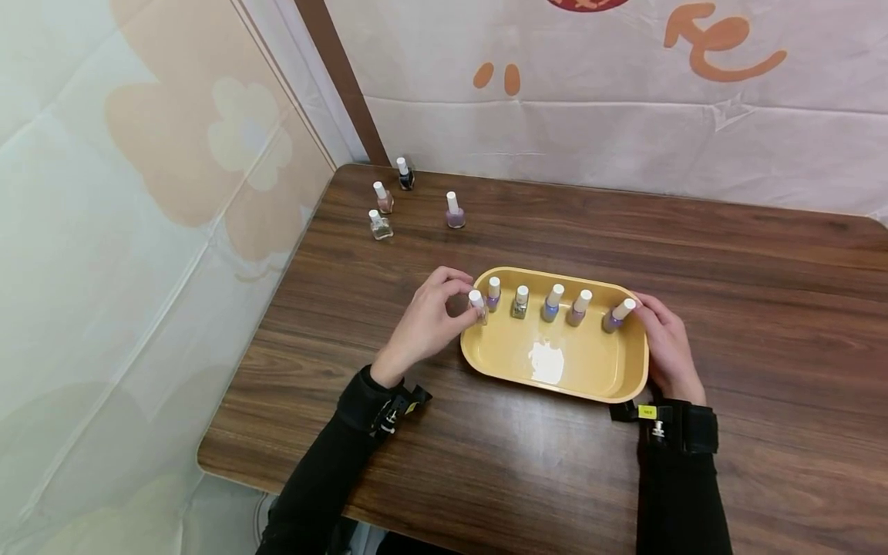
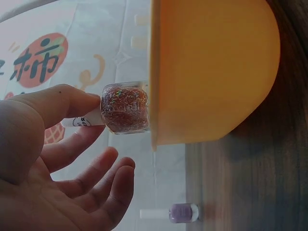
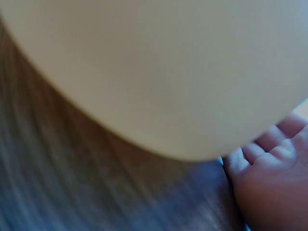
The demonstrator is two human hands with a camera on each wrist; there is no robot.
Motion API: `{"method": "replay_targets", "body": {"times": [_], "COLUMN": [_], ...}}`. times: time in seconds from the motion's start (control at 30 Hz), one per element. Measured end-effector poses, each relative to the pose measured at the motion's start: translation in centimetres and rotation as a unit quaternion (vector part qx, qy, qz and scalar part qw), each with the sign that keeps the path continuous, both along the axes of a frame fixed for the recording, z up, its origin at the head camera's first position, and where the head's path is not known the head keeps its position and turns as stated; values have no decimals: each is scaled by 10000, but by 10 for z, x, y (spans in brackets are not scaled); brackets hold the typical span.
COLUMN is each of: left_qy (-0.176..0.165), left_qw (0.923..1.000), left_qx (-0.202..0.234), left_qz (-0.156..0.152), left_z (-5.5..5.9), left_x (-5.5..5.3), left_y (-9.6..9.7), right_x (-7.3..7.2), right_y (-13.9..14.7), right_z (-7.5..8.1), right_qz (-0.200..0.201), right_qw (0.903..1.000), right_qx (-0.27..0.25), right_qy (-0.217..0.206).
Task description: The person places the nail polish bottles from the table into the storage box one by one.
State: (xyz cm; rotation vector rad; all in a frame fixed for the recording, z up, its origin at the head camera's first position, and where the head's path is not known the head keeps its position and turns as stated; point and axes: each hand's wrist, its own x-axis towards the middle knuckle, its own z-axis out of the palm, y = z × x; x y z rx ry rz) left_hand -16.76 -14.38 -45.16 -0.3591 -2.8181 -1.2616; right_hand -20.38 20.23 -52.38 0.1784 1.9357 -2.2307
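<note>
In the head view, my left hand (image 1: 433, 312) pinches a nail polish bottle (image 2: 126, 108) by its white cap, between thumb and fingers. Reddish glitter shows through its glass in the left wrist view. That bottle is at the left rim of a yellow tray (image 1: 506, 354). Inside the tray stand several more bottles in a row, among them a blue polish (image 1: 551, 310), a silvery glitter polish (image 1: 519, 307) and a purple polish (image 1: 613, 320) leaning at the right end. My right hand (image 1: 669, 347) holds the tray's right end, its fingers partly hidden behind the wall.
At the table's far left corner stand a black polish (image 1: 405, 180), a pinkish-brown polish (image 1: 385, 202) and a clear polish (image 1: 381, 229). A lilac polish (image 1: 455, 217) stands apart, right of them. Printed cloth (image 1: 624, 139) hangs behind the wooden table (image 1: 777, 331).
</note>
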Motion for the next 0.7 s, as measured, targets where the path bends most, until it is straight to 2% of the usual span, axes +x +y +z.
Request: {"method": "replay_targets", "body": {"times": [0.4,0.57,0.7], "left_qy": [-183,-182,-175], "left_qw": [9996,9994,9983], "left_qx": [-197,-298,-536], "left_qz": [48,-30,-114], "left_z": [-11,-15,-17], "left_x": [4,5,6], "left_y": [1,1,1], "right_x": [-1,-1,0], "right_y": [-1,0,-1], "right_z": [0,0,0], "right_qz": [-42,-42,-45], "right_qw": [10000,9999,9999], "right_qx": [13,-50,-106], "right_qy": [-73,-91,-68]}}
